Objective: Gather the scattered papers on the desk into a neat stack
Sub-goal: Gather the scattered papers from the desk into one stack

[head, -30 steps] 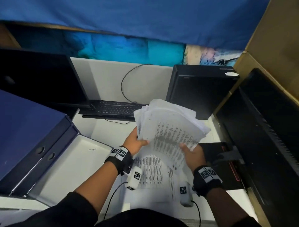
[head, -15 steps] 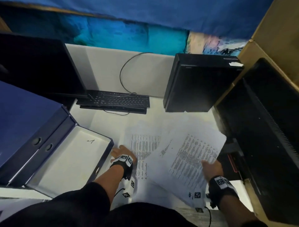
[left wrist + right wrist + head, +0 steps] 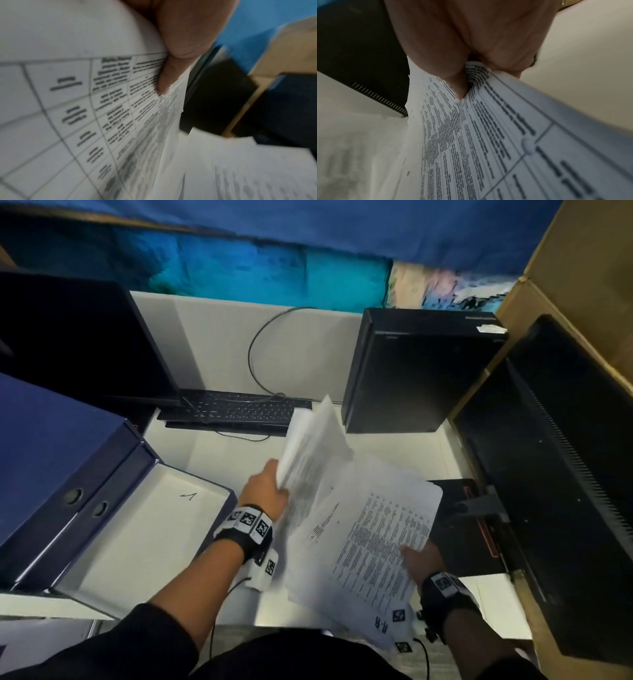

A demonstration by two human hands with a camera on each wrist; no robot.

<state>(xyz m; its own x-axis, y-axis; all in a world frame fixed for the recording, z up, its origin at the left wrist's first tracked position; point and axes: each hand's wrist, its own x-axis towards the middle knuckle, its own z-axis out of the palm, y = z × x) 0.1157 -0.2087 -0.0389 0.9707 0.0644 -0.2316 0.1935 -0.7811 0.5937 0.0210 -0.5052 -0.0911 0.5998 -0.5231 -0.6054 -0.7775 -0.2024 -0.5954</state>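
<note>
Printed papers (image 3: 373, 529), fanned, unaligned

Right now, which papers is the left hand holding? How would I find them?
Find the black keyboard. Just in front of it, the left hand grips a bunch of papers. They stand up on edge, while the sheets in the right hand lie flatter.

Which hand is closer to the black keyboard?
Left. The left hand grips papers just in front of the keyboard; the right hand is lower right, farther off.
</note>
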